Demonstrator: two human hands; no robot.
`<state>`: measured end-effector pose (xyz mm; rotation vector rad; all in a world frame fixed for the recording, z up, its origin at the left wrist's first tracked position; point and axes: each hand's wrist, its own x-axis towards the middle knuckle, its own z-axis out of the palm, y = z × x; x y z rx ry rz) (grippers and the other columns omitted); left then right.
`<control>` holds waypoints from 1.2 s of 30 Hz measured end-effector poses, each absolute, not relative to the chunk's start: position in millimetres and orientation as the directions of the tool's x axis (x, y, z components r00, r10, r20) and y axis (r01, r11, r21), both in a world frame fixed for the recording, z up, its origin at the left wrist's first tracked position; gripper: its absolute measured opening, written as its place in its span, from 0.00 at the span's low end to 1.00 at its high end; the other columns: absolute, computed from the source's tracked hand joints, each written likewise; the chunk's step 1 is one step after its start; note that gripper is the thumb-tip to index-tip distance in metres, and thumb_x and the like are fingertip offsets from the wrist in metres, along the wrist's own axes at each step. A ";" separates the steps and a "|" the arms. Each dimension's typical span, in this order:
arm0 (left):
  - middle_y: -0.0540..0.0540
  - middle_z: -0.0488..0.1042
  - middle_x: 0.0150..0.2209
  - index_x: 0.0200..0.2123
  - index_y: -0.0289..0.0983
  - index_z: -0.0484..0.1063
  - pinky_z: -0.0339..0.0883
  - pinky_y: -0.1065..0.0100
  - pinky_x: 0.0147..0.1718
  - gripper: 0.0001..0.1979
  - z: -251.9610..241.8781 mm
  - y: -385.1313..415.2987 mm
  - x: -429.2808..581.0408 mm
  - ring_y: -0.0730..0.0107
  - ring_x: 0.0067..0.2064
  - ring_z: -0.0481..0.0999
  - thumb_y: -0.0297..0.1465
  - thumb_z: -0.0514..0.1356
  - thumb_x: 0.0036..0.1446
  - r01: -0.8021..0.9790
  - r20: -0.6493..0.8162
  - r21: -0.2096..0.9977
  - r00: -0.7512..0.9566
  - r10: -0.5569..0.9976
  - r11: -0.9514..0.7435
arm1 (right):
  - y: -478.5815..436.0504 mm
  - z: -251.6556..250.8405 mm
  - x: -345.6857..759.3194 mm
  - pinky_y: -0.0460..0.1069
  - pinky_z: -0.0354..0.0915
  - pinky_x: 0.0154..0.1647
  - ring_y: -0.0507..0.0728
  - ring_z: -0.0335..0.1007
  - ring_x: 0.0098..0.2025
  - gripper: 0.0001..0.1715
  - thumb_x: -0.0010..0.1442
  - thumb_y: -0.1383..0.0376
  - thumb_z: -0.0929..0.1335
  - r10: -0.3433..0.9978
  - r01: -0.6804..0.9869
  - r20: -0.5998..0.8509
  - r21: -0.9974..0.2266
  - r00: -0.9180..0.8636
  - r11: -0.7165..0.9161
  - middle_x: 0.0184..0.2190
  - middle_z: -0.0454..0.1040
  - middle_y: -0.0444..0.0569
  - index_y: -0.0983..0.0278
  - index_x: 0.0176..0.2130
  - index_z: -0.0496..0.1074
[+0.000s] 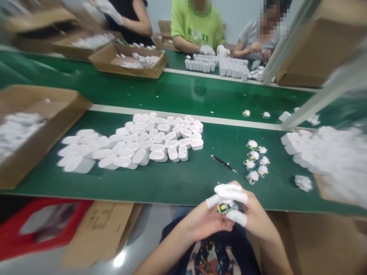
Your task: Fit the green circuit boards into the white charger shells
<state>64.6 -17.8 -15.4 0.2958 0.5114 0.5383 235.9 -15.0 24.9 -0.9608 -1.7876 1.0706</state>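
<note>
Both of my hands meet over the near table edge, white covers on several fingertips. Between them is a small green circuit board [226, 207] with a yellow part and something white on top. My left hand [208, 219] grips the board from the left. My right hand [249, 210] closes on it from the other side, its covered fingers hiding much of it. Beyond my hands lies a pair of dark tweezers [224, 164]. To their right are several similar boards [253, 176] topped with white lumps.
White oval plastic cups [158, 156] crowd the table's left half. More white pieces [329, 152] are heaped at right beside a white wad [303, 183]. A cardboard box [57, 141] stands at left. A metal post [312, 97] slants at right. Across the green belt, three people [197, 30] work.
</note>
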 end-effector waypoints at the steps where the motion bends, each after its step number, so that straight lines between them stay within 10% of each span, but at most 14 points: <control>1: 0.47 0.74 0.25 0.30 0.34 0.77 0.71 0.65 0.28 0.31 -21.1 -19.8 66.0 0.69 0.25 0.72 0.59 0.71 0.49 -0.368 -0.391 0.461 0.733 0.556 0.808 | -15.6 22.5 236.0 0.52 0.78 0.52 0.61 0.82 0.49 0.16 0.66 0.56 0.76 0.891 0.189 0.246 -0.923 -0.383 0.336 0.49 0.85 0.53 0.52 0.53 0.84; 7: 0.41 0.77 0.39 0.39 0.36 0.82 0.67 0.47 0.59 0.21 -34.8 3.9 16.8 0.52 0.47 0.74 0.49 0.69 0.58 -0.126 -0.286 0.944 0.150 0.946 0.305 | -25.8 -17.2 237.7 0.49 0.78 0.32 0.60 0.82 0.36 0.16 0.62 0.55 0.78 0.993 -0.079 -0.115 -0.990 -0.009 -0.116 0.41 0.86 0.56 0.60 0.46 0.85; 11: 0.31 0.66 0.63 0.58 0.36 0.75 0.50 0.32 0.69 0.21 -40.8 47.0 -26.9 0.37 0.67 0.57 0.30 0.65 0.63 0.504 0.153 0.864 -0.258 0.954 -0.002 | -29.0 -39.2 246.1 0.51 0.80 0.36 0.60 0.82 0.38 0.17 0.58 0.54 0.80 0.939 -0.429 -0.331 -0.865 0.095 -0.262 0.41 0.86 0.55 0.60 0.44 0.85; 14: 0.26 0.66 0.62 0.49 0.32 0.79 0.60 0.27 0.62 0.15 -48.1 70.2 -38.2 0.32 0.64 0.61 0.19 0.60 0.60 0.834 0.384 0.545 -0.154 0.911 -0.089 | -32.7 -42.9 255.1 0.55 0.82 0.42 0.64 0.84 0.43 0.15 0.54 0.56 0.82 0.912 -0.505 -0.405 -0.802 0.069 -0.318 0.41 0.87 0.55 0.58 0.41 0.86; 20: 0.34 0.71 0.57 0.41 0.37 0.78 0.70 0.37 0.60 0.09 -48.0 54.3 -45.2 0.42 0.61 0.68 0.20 0.60 0.64 0.872 0.448 0.454 -0.044 0.893 -0.185 | -35.8 -40.0 256.7 0.49 0.79 0.24 0.58 0.82 0.27 0.22 0.47 0.59 0.85 0.899 -0.507 -0.413 -0.811 0.146 -0.291 0.38 0.87 0.52 0.54 0.43 0.86; 26: 0.35 0.67 0.64 0.54 0.41 0.70 0.78 0.54 0.57 0.13 -54.1 -7.9 -51.6 0.54 0.61 0.76 0.23 0.59 0.68 0.692 0.321 0.638 0.160 0.933 -0.338 | -25.5 -36.1 247.7 0.49 0.76 0.21 0.61 0.83 0.31 0.19 0.47 0.60 0.84 0.948 -0.386 -0.278 -0.901 0.156 -0.200 0.41 0.87 0.54 0.57 0.41 0.86; 31: 0.34 0.67 0.67 0.73 0.46 0.50 0.72 0.47 0.64 0.44 -67.5 -12.6 -54.4 0.49 0.66 0.73 0.25 0.69 0.61 0.596 0.100 0.792 0.089 0.991 -0.133 | -24.7 -44.2 241.5 0.54 0.81 0.43 0.63 0.86 0.41 0.17 0.50 0.65 0.82 0.963 -0.188 -0.135 -0.978 0.234 -0.091 0.42 0.88 0.52 0.58 0.42 0.86; 36: 0.38 0.77 0.55 0.66 0.43 0.66 0.75 0.48 0.60 0.33 -62.1 7.8 -56.0 0.51 0.59 0.77 0.25 0.70 0.60 0.548 0.110 0.808 0.219 0.969 -0.215 | -32.7 -43.5 235.9 0.59 0.79 0.50 0.66 0.86 0.43 0.15 0.51 0.65 0.82 0.979 -0.104 -0.066 -0.993 0.190 -0.047 0.43 0.88 0.54 0.59 0.41 0.85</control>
